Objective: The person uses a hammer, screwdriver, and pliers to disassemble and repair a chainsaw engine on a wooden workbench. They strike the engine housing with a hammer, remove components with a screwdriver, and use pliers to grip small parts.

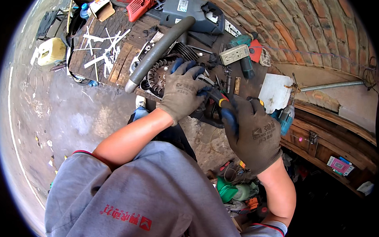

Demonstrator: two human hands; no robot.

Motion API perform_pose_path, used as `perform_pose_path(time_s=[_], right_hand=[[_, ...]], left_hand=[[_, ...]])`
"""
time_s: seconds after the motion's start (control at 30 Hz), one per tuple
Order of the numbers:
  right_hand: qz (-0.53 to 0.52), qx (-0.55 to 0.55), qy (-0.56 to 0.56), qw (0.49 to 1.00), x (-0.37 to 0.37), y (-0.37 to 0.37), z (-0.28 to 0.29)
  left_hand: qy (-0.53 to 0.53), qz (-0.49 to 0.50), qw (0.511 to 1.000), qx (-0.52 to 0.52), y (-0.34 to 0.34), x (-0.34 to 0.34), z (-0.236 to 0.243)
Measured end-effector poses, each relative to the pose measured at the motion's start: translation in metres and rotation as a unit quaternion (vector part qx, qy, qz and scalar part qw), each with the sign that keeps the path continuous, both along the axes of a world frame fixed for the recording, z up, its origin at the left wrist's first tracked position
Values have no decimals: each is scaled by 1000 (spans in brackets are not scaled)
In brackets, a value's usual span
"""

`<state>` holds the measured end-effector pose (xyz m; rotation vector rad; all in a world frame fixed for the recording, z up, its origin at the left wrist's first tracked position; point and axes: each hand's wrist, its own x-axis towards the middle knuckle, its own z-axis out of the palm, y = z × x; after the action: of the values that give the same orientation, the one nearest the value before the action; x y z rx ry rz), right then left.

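My gloved left hand [182, 93] rests over a partly dismantled engine assembly on the bench, fingers curled around a part beside a finned flywheel [156, 75]; exactly what they grip is hidden. A thick grey tube handle [160, 48] arches over the assembly, left of my hand. My gloved right hand [249, 131] is closed on the black-and-yellow handles of a tool that looks like pliers [219, 97], whose head reaches toward my left hand and the assembly. Its tip is partly hidden among the parts.
The wooden bench [120, 70] holds white strips [108, 53], a red housing [143, 4], a grey housing [189, 16], drills [247, 66] and a power socket [234, 54]. A brick wall [309, 30] borders the back right. A yellow jug [50, 51] stands left; clutter [233, 191] lies below.
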<state>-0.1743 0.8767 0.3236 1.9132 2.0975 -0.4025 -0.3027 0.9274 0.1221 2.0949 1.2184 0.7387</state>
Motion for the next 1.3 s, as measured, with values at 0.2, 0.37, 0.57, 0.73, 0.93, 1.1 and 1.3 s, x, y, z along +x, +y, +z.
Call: perform_pose_path(time_s=[0.2,0.37,0.57,0.73,0.93,1.1,1.3], right_hand=[[124,112,74,983,15,5,-8],[16,-46,-51,998,-16,9,7],[73,68,72,992,-3,13,5],[74,46,57,995,2,7,6],[69,-18,1,997,-6,9,11],[51,44,61,996,0,9,8],[41,77,100,991,16,-6,-5]], left_hand=[[20,4,1000,8,-2,2,2],[15,1,1000,0,-1,2,6],[0,-82,996,-29,10,-16,6],[73,-144,986,31,29,-37,20],[92,-248,964,24,46,-36,18],[70,-223,972,16,44,-36,7],[67,-220,973,20,42,-36,8]])
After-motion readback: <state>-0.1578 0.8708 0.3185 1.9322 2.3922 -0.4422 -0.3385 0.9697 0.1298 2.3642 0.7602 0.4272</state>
